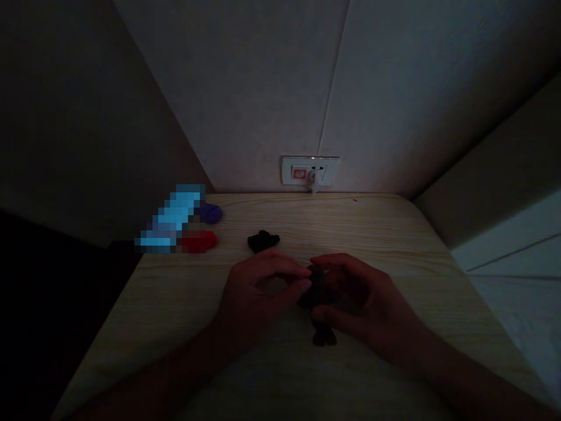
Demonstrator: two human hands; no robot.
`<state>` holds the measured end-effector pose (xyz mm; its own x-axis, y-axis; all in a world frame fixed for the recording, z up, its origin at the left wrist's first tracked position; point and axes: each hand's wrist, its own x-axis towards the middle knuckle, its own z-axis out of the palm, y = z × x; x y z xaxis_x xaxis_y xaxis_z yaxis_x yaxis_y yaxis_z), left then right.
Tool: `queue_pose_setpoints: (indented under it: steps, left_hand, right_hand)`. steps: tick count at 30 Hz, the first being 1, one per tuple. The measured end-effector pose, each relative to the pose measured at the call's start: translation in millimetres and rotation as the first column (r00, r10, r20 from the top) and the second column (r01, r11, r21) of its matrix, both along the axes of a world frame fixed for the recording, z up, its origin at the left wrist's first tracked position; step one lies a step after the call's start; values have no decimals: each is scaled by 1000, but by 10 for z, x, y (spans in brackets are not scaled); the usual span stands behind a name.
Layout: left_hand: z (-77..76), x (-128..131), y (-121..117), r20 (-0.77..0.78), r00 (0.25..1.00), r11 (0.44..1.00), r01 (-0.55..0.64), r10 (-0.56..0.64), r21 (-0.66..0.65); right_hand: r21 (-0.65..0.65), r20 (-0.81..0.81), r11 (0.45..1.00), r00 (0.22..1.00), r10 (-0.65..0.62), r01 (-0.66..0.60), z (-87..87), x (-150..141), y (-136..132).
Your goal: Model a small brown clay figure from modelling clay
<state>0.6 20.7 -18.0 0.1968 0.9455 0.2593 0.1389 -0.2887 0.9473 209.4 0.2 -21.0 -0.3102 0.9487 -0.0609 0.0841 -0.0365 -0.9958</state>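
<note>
A small dark figure (pixel 323 337) with a rounded head and two stubby feet lies on the wooden table, its details lost in the dim light. My right hand (pixel 372 298) curves around it from the right, thumb against its lower body and fingers by its head and side. At the figure's head, my left hand (pixel 258 289) has thumb and forefinger pinched together; whatever is between those fingertips is too small and dark to make out. Just beyond my left hand sits a black lump (pixel 263 240), soft and uneven like modelling clay.
Toward the table's back left lie a purple lump (pixel 212 213) and a red lump (pixel 202 241), beside a bright blurred-out bluish object (pixel 175 217). A wall socket (pixel 310 171) with a plug in it sits just above the wooden table's (pixel 372 228) back edge.
</note>
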Motion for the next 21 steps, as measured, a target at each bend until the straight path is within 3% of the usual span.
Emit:
queue_pose_setpoints:
  steps: [21]
  left_hand:
    - [12,-31,-2,14,1000,999,28,-28,21]
  right_hand:
    - [-9,-22,1000,1000,4,-4,-3,-5,-18]
